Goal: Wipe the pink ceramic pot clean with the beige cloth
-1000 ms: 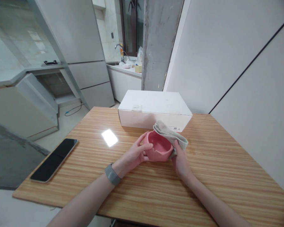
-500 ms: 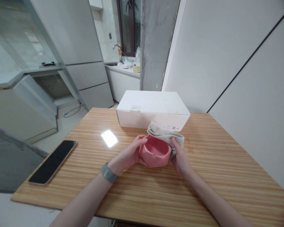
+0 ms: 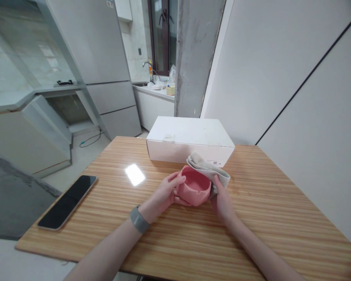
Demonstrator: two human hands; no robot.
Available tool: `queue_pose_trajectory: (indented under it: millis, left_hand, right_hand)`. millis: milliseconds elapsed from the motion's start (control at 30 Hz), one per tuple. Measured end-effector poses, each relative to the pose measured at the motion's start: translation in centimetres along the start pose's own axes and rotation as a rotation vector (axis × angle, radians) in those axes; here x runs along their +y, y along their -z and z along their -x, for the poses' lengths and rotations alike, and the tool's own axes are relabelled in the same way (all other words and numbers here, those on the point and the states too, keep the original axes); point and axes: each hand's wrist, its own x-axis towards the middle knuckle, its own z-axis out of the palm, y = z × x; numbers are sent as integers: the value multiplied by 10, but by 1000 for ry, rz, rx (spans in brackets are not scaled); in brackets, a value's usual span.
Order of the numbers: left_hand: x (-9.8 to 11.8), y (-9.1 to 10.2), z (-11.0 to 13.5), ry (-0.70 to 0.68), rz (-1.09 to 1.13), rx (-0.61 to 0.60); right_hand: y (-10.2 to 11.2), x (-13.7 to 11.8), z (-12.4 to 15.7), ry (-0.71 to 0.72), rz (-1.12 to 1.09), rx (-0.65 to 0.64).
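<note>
– Location?
– Table (image 3: 257,218), white box (image 3: 190,130); pink bowl (image 3: 194,193) apart, nearside.
– Hold and hazard?
– Left hand (image 3: 168,190) curls round bowl's left; right hand (image 3: 221,201) pinches grey cloth (image 3: 209,170) against its right. Uneven cloth pressure could twist it loose.

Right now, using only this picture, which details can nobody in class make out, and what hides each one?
All in the head view:
1. Far-right rim of the pink bowl: covered by the gray cloth.
2. Most fingers of the right hand: behind the gray cloth.
3. Inside of the white box: its closed top.
4. Small print: too small to read.
5. Left forearm: cut by the bottom edge.
</note>
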Motion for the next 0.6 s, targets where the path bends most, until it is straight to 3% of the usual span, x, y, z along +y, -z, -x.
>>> queue_pose_trajectory:
  millis: [167, 267, 400, 500, 600]
  left_hand:
    - [-8, -7, 1, -71, 46, 89]
    - [-11, -11, 3, -90, 79, 68]
    - [-9, -9, 0, 35, 104, -14]
    - [-7, -1, -5, 131, 72, 1]
    - [-7, 5, -6, 129, -7, 22]
  right_hand:
    - [3, 12, 6, 22, 0, 55]
    - [6, 16, 9, 19, 24, 91]
    - [8, 10, 2, 0, 16, 82]
    - [7, 1, -6, -40, -39, 28]
    - [5, -7, -8, -120, -96, 5]
